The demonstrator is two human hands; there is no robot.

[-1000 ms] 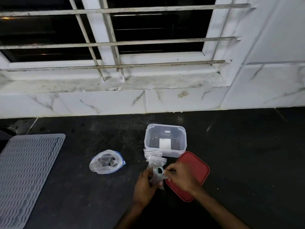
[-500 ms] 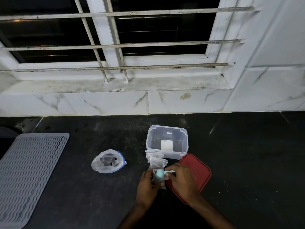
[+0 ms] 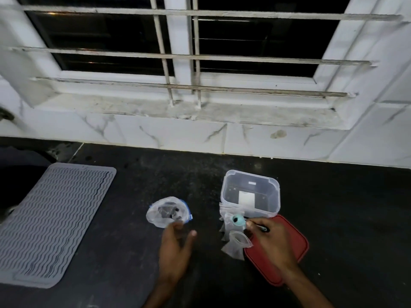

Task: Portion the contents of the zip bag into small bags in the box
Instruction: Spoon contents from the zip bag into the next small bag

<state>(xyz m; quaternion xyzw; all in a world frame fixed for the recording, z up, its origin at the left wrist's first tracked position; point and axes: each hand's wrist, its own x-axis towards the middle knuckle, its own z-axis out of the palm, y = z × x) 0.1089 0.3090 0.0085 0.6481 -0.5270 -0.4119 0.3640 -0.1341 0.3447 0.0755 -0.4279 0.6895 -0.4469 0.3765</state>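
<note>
A black counter (image 3: pixel 344 218) is seen from above. A clear box (image 3: pixel 274 196) is set on it, with its top off. With the box as the middle of a clock, the zip bag (image 3: pixel 168 211) is found at 9 o'clock, well apart from it. The zip bag is open at the top, and dark bits are seen inside. A red lid (image 3: pixel 297 244) is laid flat at 5 o'clock from the box, just beside it. A little pile of small bags (image 3: pixel 228 213) is seen at 7 o'clock, just beside the box's near wall. One small bag (image 3: pixel 236 246) is open at 6 o'clock from the pile, by the lid's edge.

A blue-green scoop (image 3: pixel 238 221) is pinched by its handle in the right hand (image 3: pixel 272 241) and is held over the pile. What is in the scoop cannot be told. The left hand (image 3: pixel 175 247) is held open with the fingers spread wide, and nothing is held in it. Its fingertips are at 6 o'clock from the zip bag, just beside it; whether the bag is touched cannot be told. A grey wavy mat (image 3: pixel 55 223) is laid far off at 9 o'clock.
</note>
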